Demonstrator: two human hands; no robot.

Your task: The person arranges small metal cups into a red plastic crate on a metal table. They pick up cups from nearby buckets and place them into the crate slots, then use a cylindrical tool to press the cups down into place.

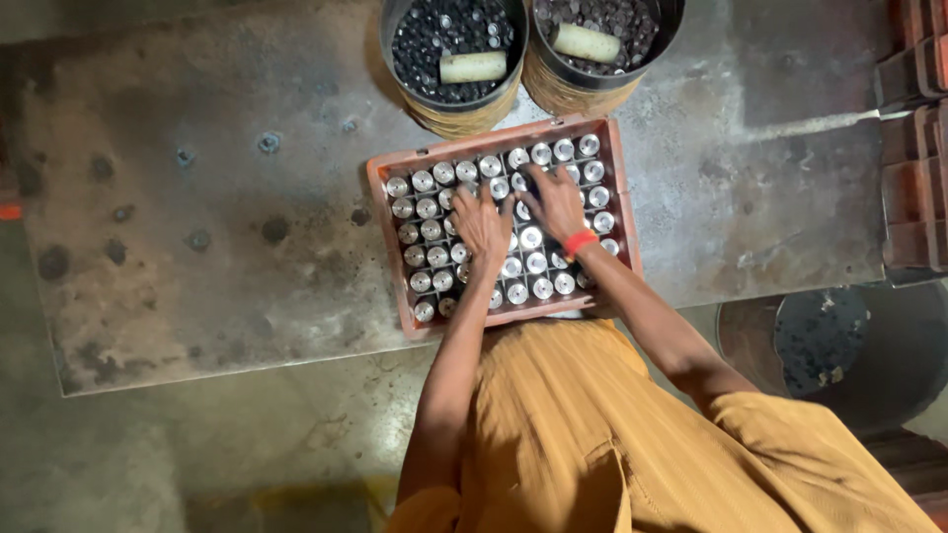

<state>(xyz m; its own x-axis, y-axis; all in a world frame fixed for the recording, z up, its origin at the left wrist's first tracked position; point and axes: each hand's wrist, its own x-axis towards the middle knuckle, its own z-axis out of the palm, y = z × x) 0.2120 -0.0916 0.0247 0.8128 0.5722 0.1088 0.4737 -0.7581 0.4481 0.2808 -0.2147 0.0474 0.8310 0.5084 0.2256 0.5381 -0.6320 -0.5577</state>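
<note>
On the stained metal worktop (197, 247) I see the orange crate (622, 197) of shiny metal cylinders (423, 181), my left hand (481, 222) and right hand (555, 202) lying spread, fingers open, on the cylinder tops, gripping nothing. Beyond the crate, two buckets (454, 109) of dark parts stand close, each topped by a pale roller (473, 67).

Your left hand (482, 223) and right hand (555, 200) cover several shiny metal cylinders in the reddish plastic crate (380, 212), so you cannot tell whether your fingers grip any. Beyond your hands, two round dark buckets (456, 107) are cut off by the top edge; their small dark pieces are too small to identify.
</note>
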